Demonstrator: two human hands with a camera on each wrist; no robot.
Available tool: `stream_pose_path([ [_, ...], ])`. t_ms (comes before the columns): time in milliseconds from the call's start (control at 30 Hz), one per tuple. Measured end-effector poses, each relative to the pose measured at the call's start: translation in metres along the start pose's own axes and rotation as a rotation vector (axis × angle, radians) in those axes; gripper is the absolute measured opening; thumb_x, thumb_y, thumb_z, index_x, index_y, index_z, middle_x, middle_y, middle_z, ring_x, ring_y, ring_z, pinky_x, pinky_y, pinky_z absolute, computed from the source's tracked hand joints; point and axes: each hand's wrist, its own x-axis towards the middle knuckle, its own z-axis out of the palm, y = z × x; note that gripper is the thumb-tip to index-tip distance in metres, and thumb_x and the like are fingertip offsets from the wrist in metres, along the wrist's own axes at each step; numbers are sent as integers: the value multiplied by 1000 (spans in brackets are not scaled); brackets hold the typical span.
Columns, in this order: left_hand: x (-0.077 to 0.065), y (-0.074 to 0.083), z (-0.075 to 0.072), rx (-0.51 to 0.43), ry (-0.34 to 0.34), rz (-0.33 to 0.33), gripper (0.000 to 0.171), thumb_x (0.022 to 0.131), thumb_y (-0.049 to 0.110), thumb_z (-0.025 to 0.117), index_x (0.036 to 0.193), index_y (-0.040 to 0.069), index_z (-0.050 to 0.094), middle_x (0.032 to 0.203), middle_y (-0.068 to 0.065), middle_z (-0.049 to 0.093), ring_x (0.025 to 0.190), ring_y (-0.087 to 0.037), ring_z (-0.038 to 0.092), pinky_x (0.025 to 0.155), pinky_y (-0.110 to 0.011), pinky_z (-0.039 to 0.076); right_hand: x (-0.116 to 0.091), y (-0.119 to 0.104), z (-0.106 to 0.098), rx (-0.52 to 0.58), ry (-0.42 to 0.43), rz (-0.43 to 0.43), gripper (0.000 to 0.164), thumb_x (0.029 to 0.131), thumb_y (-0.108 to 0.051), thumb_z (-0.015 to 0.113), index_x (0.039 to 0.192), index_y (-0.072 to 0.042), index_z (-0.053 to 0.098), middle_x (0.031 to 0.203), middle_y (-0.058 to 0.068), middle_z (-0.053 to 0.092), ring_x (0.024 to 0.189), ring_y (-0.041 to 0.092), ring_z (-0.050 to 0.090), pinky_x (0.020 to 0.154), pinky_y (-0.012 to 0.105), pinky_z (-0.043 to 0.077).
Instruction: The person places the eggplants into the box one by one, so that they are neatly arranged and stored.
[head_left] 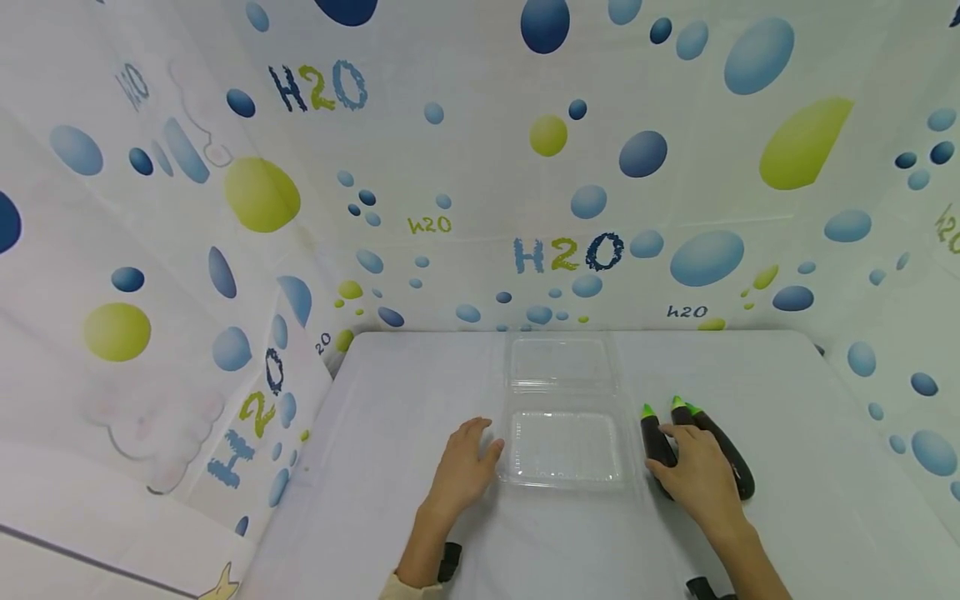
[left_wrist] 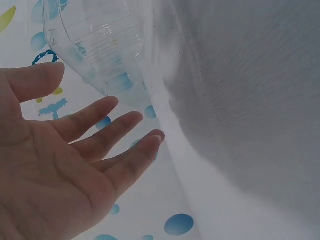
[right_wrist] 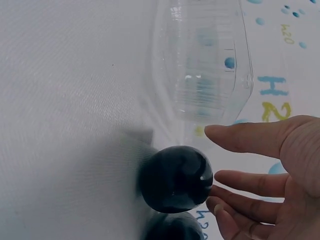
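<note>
Three dark eggplants with green tips lie together on the right of the table in the head view: a left one, a middle one and a right one. Over them is my right hand, thumb and fingers apart. The right wrist view shows its fingertips right at the rounded end of an eggplant. A clear plastic clamshell box lies unfolded in the middle. Just left of it is my left hand, fingers spread and palm bare in the left wrist view.
A white cloth covers the table. Behind and beside it hangs a white sheet printed with blue and green dots and H2O lettering. Black camera pieces sit at both wrists.
</note>
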Motion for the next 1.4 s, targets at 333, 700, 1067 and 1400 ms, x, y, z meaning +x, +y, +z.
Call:
stream_pose_path([
  [333, 2, -3, 7, -25, 14, -19, 41, 105, 25, 62, 136, -2, 62, 128, -21, 65, 118, -38, 62, 95, -55, 52, -1, 0, -1, -9, -17, 9, 63, 78, -17, 90, 130, 8, 64, 126, 34, 62, 117, 52, 56, 91, 66, 47],
  [700, 6, -10, 11, -76, -44, -13, 42, 105, 24, 61, 140, 1, 58, 82, 2, 63, 65, -10, 56, 57, -29, 47, 1, 5, 3, -52, -57, 9, 63, 78, -20, 91, 127, 9, 65, 121, 33, 66, 110, 52, 63, 85, 64, 51],
  [1067, 7, -10, 17, -154, -43, 15, 44, 105, 16, 59, 144, -2, 50, 74, 5, 59, 58, -8, 51, 53, -25, 43, 3, 3, 4, -66, -79, 21, 64, 77, -23, 92, 128, 7, 66, 116, 28, 71, 90, 41, 71, 70, 56, 55],
  [1400, 8, -8, 18, -197, -53, -1, 43, 105, 15, 57, 144, -1, 49, 75, 5, 59, 59, -8, 51, 53, -25, 42, 5, 3, 2, -77, -80, 43, 62, 78, -23, 89, 127, 6, 67, 113, 27, 73, 68, 25, 66, 54, 44, 50],
])
